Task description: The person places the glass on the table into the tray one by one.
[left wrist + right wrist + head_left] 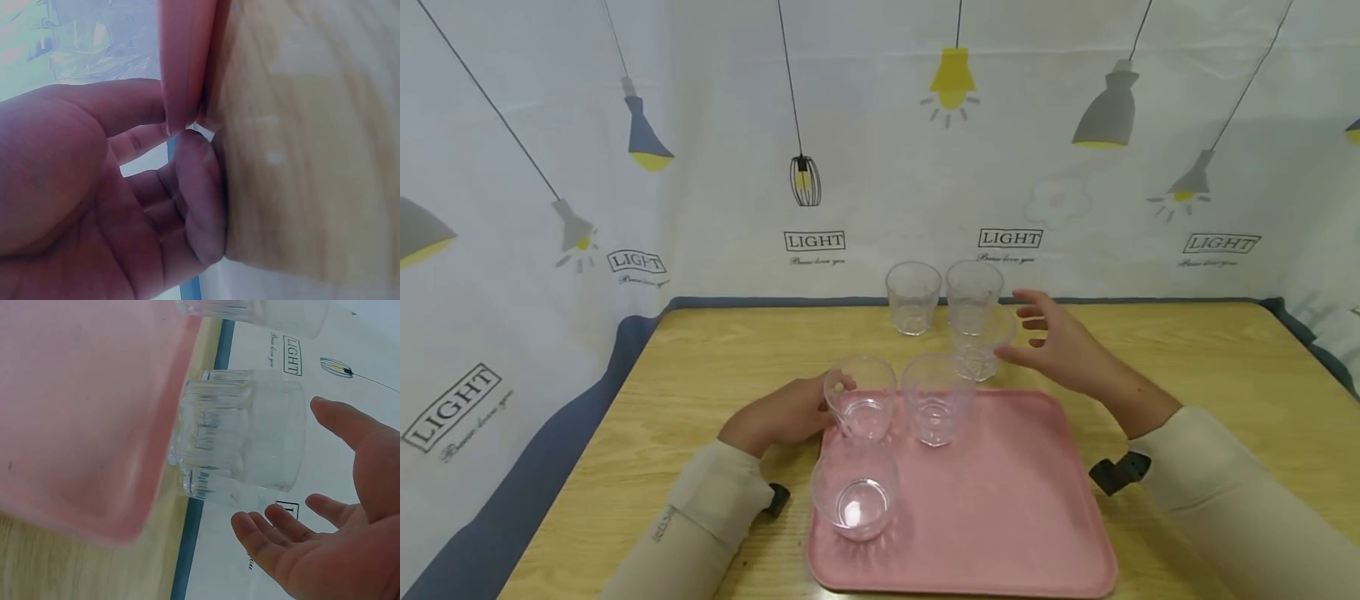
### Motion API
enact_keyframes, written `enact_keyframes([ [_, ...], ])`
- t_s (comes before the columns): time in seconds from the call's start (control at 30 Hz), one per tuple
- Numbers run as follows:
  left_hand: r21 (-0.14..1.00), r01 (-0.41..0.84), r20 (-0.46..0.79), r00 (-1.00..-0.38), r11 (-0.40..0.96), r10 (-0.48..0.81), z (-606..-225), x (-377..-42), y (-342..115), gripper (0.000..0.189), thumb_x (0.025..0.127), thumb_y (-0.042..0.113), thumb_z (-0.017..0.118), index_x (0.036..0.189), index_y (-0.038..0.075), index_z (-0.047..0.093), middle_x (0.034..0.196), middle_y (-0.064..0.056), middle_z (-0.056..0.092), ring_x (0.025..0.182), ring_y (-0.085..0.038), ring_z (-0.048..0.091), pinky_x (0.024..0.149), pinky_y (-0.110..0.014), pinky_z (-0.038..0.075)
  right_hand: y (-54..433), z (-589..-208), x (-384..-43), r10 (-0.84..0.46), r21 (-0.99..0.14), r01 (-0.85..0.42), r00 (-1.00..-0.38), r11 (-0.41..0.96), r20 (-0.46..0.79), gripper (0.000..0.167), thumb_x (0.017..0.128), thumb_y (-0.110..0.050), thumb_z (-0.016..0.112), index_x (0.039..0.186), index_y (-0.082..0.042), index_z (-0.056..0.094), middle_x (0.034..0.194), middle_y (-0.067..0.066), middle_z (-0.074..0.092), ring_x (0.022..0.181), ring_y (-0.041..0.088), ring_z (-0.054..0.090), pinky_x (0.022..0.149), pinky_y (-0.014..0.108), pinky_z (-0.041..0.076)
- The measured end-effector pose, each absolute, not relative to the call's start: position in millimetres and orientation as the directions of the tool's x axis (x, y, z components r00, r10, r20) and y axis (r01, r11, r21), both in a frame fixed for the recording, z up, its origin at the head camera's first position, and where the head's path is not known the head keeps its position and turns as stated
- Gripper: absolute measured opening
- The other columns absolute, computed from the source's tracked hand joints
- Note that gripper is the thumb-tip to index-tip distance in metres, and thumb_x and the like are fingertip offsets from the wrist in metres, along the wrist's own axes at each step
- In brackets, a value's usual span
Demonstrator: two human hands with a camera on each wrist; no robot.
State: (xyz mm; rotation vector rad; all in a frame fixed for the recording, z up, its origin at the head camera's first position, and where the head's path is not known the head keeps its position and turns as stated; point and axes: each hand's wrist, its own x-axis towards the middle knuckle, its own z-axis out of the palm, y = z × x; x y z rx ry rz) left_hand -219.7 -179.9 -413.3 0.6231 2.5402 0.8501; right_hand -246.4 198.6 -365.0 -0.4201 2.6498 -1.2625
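My left hand (793, 410) holds the left side of a pink tray (1000, 500). In the left wrist view its thumb lies on the tray's rim (180, 62), with curled fingers (199, 181) beneath. On the tray stand three clear plastic cups: a front one (860, 492), one by my left hand (865, 412) and one beside it (936, 408). My right hand (1060, 346), fingers spread, reaches to the right of another clear cup (981, 354) just beyond the tray's far edge. A gap shows between that cup (244, 428) and my thumb in the right wrist view.
Two more clear cups, a left one (913, 300) and a right one (973, 287), stand at the back of the wooden table (737, 350). Behind it hangs a white cloth (880, 167) printed with lamps. A dark blue band runs along the table's back edge.
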Motion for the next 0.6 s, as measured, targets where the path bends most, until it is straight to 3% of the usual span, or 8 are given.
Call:
enact_keyframes([
  [0.6, 0.639, 0.277, -0.228, -0.823, 0.718, 0.520, -411.7, -219.6, -178.4, 0.023, 0.100, 0.022, 0.061, 0.122, 0.018, 0.056, 0.115, -0.004, 0.066, 0.108, -0.019, 0.059, 0.101, -0.045, 0.047, 185.7, -385.7, -261.3, -0.301, -0.773, -0.109, -0.947, 0.625, -0.110, 0.103, 0.086, -0.039, 0.079, 0.158, -0.007, 0.013, 0.150, 0.026, 0.040, 0.138, 0.045, 0.039, 0.107, 0.058, 0.042],
])
